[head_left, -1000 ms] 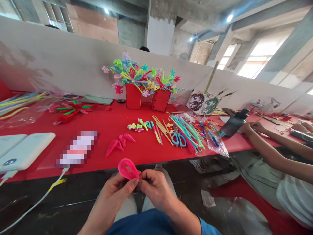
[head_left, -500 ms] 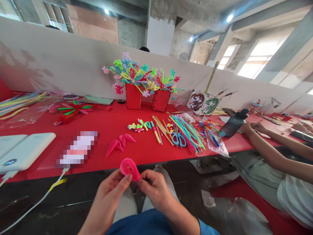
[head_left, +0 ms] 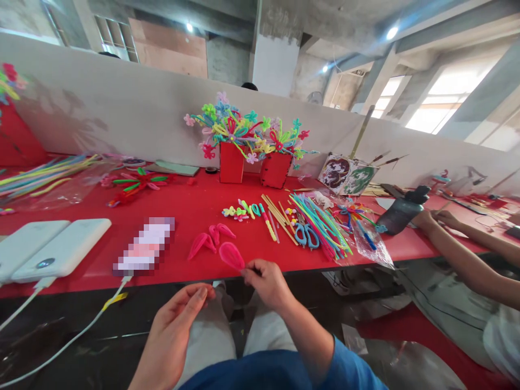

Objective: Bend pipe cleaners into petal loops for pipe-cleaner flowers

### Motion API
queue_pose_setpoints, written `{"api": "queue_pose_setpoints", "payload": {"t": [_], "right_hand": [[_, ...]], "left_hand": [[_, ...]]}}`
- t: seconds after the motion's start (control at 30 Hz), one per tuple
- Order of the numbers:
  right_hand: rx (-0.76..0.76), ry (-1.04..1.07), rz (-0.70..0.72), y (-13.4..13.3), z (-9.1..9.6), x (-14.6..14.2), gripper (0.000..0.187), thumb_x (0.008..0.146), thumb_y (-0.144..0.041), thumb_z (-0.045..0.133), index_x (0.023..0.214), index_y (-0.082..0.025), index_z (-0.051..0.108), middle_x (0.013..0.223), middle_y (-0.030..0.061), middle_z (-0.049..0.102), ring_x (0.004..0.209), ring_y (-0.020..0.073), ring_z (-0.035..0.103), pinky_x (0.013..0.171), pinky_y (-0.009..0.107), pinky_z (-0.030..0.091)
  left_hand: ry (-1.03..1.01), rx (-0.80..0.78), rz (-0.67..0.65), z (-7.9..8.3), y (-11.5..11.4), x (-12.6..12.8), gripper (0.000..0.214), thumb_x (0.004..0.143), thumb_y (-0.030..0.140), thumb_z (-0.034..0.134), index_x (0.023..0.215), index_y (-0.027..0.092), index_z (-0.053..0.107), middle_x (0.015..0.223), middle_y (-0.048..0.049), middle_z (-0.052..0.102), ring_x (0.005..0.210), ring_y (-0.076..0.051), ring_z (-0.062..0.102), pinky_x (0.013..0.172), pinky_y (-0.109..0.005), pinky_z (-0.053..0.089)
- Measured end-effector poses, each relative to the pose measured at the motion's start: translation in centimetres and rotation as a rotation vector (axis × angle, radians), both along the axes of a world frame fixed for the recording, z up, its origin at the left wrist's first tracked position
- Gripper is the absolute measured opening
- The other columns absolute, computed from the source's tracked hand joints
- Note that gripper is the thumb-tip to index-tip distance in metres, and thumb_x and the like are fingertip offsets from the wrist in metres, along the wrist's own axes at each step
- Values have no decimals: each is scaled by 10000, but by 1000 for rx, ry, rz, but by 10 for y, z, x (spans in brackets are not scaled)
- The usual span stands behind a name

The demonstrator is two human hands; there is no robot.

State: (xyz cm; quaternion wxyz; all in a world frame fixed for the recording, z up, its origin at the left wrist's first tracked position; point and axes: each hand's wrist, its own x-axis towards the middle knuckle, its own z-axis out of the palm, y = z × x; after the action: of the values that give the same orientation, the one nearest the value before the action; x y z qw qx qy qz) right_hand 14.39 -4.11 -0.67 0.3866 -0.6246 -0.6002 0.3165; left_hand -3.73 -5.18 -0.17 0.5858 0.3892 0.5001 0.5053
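A pink pipe-cleaner loop (head_left: 231,255), shaped like a petal, is pinched at its narrow end in my right hand (head_left: 266,281). The loop is held up at the table's front edge. My left hand (head_left: 182,314) is apart from it, lower and to the left, thumb pressed against the fingers with nothing visible in them. Just behind the loop, folded pink pipe-cleaner petals (head_left: 203,244) lie on the red table. To their right are small pipe-cleaner flowers (head_left: 235,212), a yellow-and-teal pen (head_left: 268,225), thin wooden sticks (head_left: 280,216), blue-handled scissors (head_left: 306,236) and loose pipe cleaners (head_left: 325,227).
Two red vases (head_left: 232,162) of pipe-cleaner flowers stand at the back. White power banks (head_left: 63,252) and a charging phone (head_left: 144,246) lie on the left. A dark bottle (head_left: 402,211) stands at right, near a co-worker's arms (head_left: 467,249).
My right hand has moved up and forward with the pink loop, toward the folded petals. My left hand has let go of the loop and stays lower. The view has shifted slightly left.
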Motion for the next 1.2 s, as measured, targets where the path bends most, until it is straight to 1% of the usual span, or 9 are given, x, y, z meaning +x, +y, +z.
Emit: {"api": "queue_pose_setpoints", "payload": {"t": [0.2,0.37,0.5,0.6,0.67,0.77,0.87,0.97,1.2], "right_hand": [[-9,-249,-39,76,-2,-6,214,825,-323,520,808,-189,686,686,17,644,626,131,554,552,208,346],[-56,-416,-33,108,-5,-27,226,823,-355,516,819,-218,696,793,54,680,752,197,608,600,249,379],[-68,-533,-35,109,-8,-31,268,841,-400,487,864,-219,684,852,77,684,823,222,617,650,282,410],[-27,-604,-10,102,-5,-36,320,885,-416,412,985,-214,639,924,83,672,859,210,615,673,283,424],[26,-641,65,98,-1,-47,300,905,-377,379,1053,-243,604,1008,56,656,901,187,607,691,269,433],[89,-692,224,94,1,-72,270,881,-374,430,1081,-289,590,1045,21,644,929,186,601,696,267,456],[111,-740,304,94,-2,-95,264,851,-385,477,1001,-234,634,995,61,644,874,225,614,679,314,481],[120,-753,309,93,-8,-102,245,859,-328,458,906,-185,652,982,89,631,861,235,612,675,331,489],[111,-627,205,89,-14,-87,200,843,-214,450,925,-199,632,967,76,645,866,204,618,697,306,489]], "left_hand": [[-5,9,-26,-4,1,-12,257,573,424,758,671,196,690,673,-10,685,691,-158,591,624,-202,463],[-1,-27,-34,-5,1,-18,266,577,418,756,683,183,688,684,-35,687,704,-184,598,624,-232,471],[-31,-44,-24,-8,4,-24,254,575,404,761,686,188,686,682,-28,690,705,-183,603,635,-235,474],[-35,-51,-34,-10,5,-27,245,586,402,756,684,191,683,682,-21,687,707,-176,597,636,-225,470],[-36,-49,-51,-10,5,-28,242,595,404,750,681,189,680,680,-19,682,705,-169,590,634,-215,463],[-42,-41,-77,-9,4,-28,247,605,411,742,683,185,677,678,-14,672,699,-160,577,631,-204,454],[-38,-58,-90,-11,1,-30,246,630,421,722,693,188,669,674,-9,664,673,-153,563,596,-202,444],[-24,-71,-95,-14,-1,-34,237,655,418,705,702,190,662,676,-12,662,673,-154,563,594,-209,443],[4,-42,-61,-13,4,-34,259,641,413,713,680,162,661,661,-31,647,655,-166,566,564,-232,450]]}}
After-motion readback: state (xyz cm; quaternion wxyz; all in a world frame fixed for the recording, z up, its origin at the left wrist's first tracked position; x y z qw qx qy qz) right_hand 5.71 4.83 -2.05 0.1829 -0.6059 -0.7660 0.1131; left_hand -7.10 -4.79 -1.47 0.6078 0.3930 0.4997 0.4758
